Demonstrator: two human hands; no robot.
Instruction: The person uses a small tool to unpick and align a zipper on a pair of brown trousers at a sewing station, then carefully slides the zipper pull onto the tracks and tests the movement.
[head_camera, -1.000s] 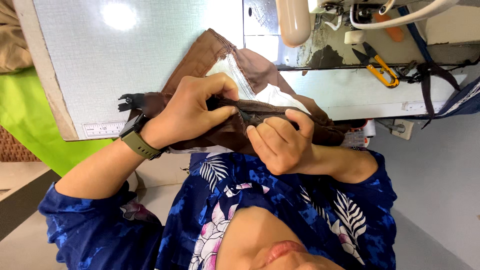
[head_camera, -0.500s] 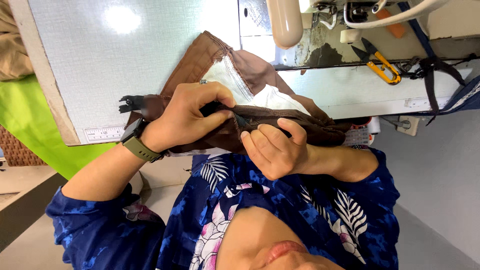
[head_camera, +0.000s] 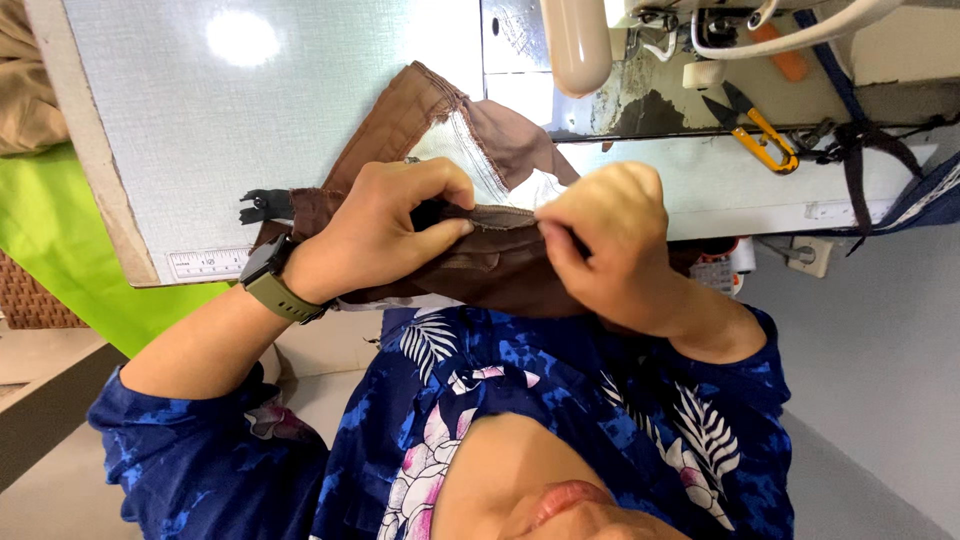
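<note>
1. The left hand (head_camera: 385, 225), the one with the green watch (head_camera: 270, 285), is curled tight around the brown cloth (head_camera: 500, 270). Its thumb and fingers pinch the folded top edge.
2. The right hand (head_camera: 610, 240) pinches the same edge just beside it, with its fingertips closed on the fold.
3. The cloth lies half on the white table (head_camera: 300, 120). The rest hangs over the near edge toward the person's blue flowered shirt (head_camera: 560, 390).
4. What could go wrong: if either pinch gets loose, the fold could pop open. The hanging part is the heavy bit, so it might pull the whole cloth off the table.
5. A black end piece (head_camera: 265, 205) sticks out to the left of the cloth. I think it is a zipper end, but it is too small to be sure. It could catch on the watch.
6. The yellow snips (head_camera: 760, 135) lie well away to the right, next to the sewing machine (head_camera: 580, 40). A big swing of the right hand could hit them.
7. Room to move: the table to the left and above the cloth is wide and flat. The right side is crowded by the machine and dark straps (head_camera: 860, 150). The near table edge sits right under both wrists, so there is little room to pull back.
</note>
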